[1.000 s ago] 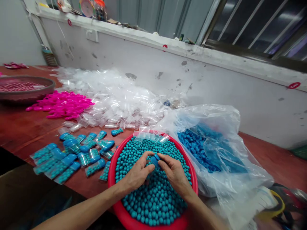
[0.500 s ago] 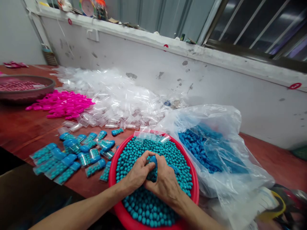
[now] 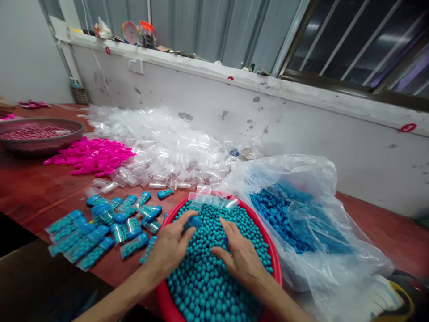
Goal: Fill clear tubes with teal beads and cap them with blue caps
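Fingers of the left hand [image 3: 170,245] close around a glossy blue plastic cap [image 3: 194,222], over turquoise round beads [image 3: 208,281]; the right hand [image 3: 240,254] has thumb and forefinger apart (whether its hidden fingers grip something, I cannot tell). Bead-filled, blue-capped clear sleeves [image 3: 87,242] look finished; many empty transparent sleeves [image 3: 174,156] wait. Below the cap is hidden.

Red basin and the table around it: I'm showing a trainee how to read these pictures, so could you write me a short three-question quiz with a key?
1. What fills the red basin?
A: white buttons
B: teal beads
C: yellow rings

2. True or false: in the head view, the pink pieces lie to the left of the plastic bag.

3. Fill in: the blue piece over the basin is held in the person's ____ hand.

Key: 1. B; 2. True; 3. left.
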`<state>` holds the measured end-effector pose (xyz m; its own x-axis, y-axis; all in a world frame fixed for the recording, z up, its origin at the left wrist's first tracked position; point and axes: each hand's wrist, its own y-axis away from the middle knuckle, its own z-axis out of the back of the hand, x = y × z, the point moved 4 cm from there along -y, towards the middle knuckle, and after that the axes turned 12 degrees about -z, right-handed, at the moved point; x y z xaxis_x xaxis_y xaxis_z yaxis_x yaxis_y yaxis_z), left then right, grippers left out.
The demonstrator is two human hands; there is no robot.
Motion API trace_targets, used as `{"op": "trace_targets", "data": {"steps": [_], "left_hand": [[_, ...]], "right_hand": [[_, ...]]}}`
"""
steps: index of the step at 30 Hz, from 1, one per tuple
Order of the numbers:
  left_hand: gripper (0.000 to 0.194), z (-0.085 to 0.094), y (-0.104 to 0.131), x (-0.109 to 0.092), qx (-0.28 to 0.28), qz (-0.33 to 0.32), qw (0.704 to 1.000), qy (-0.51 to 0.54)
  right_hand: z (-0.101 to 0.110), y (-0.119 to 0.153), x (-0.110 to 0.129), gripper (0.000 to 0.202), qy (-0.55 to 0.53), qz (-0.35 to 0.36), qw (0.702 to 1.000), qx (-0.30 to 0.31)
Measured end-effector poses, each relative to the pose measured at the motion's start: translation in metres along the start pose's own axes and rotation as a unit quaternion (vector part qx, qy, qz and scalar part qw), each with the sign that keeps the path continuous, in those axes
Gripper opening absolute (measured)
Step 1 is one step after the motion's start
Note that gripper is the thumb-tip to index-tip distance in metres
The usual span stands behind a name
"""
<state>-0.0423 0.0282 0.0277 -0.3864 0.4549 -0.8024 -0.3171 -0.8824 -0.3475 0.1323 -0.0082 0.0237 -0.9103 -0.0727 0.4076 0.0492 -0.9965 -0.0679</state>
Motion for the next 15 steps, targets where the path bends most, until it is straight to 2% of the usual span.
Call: {"op": "trace_targets", "data": {"steps": [2, 4, 6, 7, 10, 13, 15], "left_hand": [[0.042, 0.033, 0.002, 0.014, -0.037, 0.034, 0.99, -0.132], [0.048, 0.061, 0.004, 0.025, -0.062, 0.053, 0.955, -0.285], [0.048, 0.075, 0.002, 0.03, -0.07, 0.017, 0.914, -0.398], [0.047, 0.077, 0.0, 0.031, -0.07, -0.011, 0.898, -0.435], [0.041, 0.059, -0.009, 0.028, -0.059, -0.099, 0.871, -0.478], [0.038, 0.024, -0.023, 0.021, -0.033, -0.173, 0.866, -0.467], [0.04, 0.002, -0.033, 0.016, -0.001, -0.201, 0.866, -0.458]], "right_hand": [[0.006, -0.011, -0.007, 0.042, 0.014, -0.004, 1.0, -0.02], [0.01, -0.027, -0.011, 0.035, 0.039, -0.004, 0.998, -0.054], [0.01, -0.044, -0.012, 0.038, 0.079, 0.002, 0.993, -0.09], [0.009, -0.053, -0.012, 0.042, 0.104, 0.006, 0.989, -0.102], [0.001, -0.078, -0.009, 0.049, 0.172, 0.017, 0.979, -0.109], [-0.005, -0.09, -0.006, 0.039, 0.214, 0.029, 0.971, -0.107], [-0.005, -0.089, -0.003, 0.031, 0.228, 0.04, 0.966, -0.115]]}}
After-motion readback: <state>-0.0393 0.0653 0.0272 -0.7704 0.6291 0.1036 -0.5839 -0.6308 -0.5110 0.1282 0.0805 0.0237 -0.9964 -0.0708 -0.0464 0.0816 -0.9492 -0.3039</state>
